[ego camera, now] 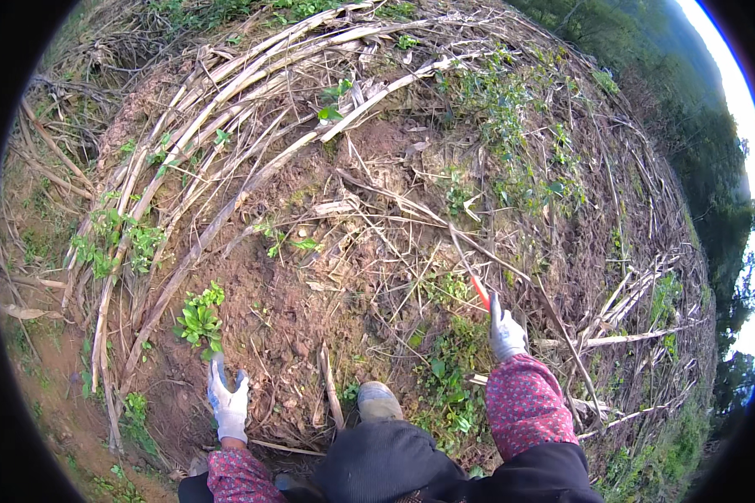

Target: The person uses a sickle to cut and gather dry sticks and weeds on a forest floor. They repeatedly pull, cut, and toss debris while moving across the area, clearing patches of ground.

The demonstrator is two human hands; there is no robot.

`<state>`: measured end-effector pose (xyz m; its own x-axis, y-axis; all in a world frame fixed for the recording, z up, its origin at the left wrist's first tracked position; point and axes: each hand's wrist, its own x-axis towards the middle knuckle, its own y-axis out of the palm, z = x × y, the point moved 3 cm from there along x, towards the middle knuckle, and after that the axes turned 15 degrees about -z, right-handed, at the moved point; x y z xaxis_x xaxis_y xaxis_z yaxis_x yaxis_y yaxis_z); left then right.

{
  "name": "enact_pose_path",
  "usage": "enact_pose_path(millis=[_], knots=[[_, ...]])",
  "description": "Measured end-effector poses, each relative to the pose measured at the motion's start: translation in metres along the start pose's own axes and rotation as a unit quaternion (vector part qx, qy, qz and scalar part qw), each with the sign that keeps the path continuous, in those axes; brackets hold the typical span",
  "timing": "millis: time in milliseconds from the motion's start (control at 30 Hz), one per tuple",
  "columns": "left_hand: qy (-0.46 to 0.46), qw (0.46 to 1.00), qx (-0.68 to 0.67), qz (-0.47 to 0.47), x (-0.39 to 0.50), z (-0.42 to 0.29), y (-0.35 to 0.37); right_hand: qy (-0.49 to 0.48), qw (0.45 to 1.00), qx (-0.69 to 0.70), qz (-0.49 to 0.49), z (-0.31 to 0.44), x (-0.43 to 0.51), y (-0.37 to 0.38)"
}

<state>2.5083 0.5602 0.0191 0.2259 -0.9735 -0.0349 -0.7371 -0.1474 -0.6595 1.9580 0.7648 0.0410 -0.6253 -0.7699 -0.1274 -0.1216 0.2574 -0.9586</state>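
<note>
My left hand, in a pale work glove with grey-blue fingers, is at the lower left with thumb and forefinger spread. Its forefinger tip reaches the lowest leaves of a small leafy green plant on the brown soil. Whether it touches them cannot be told. My right hand, gloved alike, grips a hand tool with an orange-red handle. A thin, narrow blade runs up and left from the handle over dry stalks; its exact kind is unclear.
Long dry stalks lie in a curved heap at the left. A thin branch crosses near the tool. Green weeds grow below my right hand. My boot stands on the soil, near a short upright-looking stub.
</note>
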Motion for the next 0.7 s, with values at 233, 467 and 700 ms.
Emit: enact_pose_path(millis=[233, 467, 700], knots=[[0.03, 0.997, 0.032, 0.058, -0.007, 0.032, 0.046, 0.668, 0.726, -0.161, 0.03, -0.382, -0.351, -0.066], [0.173, 0.963, 0.185, 0.091, -0.011, -0.033, 0.07, 0.372, 0.905, -0.073, -0.192, -0.235, -0.222, -0.054], [0.264, 0.935, 0.191, 0.137, -0.009, -0.106, 0.128, 0.124, 0.969, 0.075, -0.202, -0.025, 0.122, -0.049]])
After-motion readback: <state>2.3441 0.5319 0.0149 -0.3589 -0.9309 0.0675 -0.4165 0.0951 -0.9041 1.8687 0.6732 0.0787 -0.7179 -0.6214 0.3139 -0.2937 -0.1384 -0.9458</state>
